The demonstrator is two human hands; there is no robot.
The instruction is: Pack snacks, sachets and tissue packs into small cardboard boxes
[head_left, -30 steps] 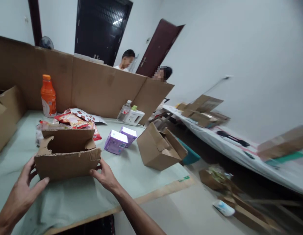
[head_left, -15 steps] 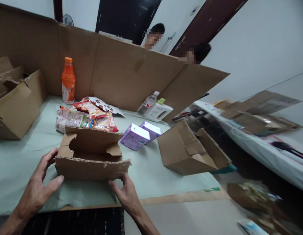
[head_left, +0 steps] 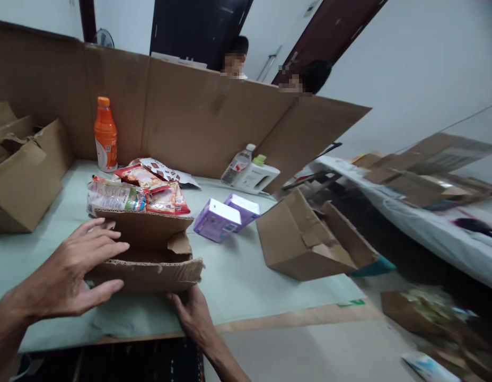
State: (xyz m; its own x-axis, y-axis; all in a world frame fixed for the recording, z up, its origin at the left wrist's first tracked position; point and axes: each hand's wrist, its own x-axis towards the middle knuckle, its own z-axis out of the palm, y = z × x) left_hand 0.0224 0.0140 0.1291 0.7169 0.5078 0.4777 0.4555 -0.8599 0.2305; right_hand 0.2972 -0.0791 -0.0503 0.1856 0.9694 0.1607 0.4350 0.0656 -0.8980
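Observation:
A small open-topped cardboard box (head_left: 145, 277) with torn edges stands on the cloth-covered table in front of me. My left hand (head_left: 77, 262) is over its left end, fingers spread and stretched across the opening, holding nothing. At the lower right corner of the box, my right hand (head_left: 193, 312) grips with the thumb in front; its other fingers are partly hidden by the box. Behind the box lie a clear packet (head_left: 113, 196) with printing and red snack bags (head_left: 166, 195). Two purple-and-white packs (head_left: 216, 222) sit to its right.
An orange bottle (head_left: 105, 135) stands near the tall cardboard screen (head_left: 182, 116). A clear bottle (head_left: 238, 164) and a white jug (head_left: 257, 178) lean farther right. Other cardboard boxes stand at left (head_left: 27, 180) and right (head_left: 301, 249). Two people are beyond the screen.
My left hand has moved from beside the box's left side up and over its left end, with the fingers stretched out. My right hand stays at the right corner. The view has shifted slightly.

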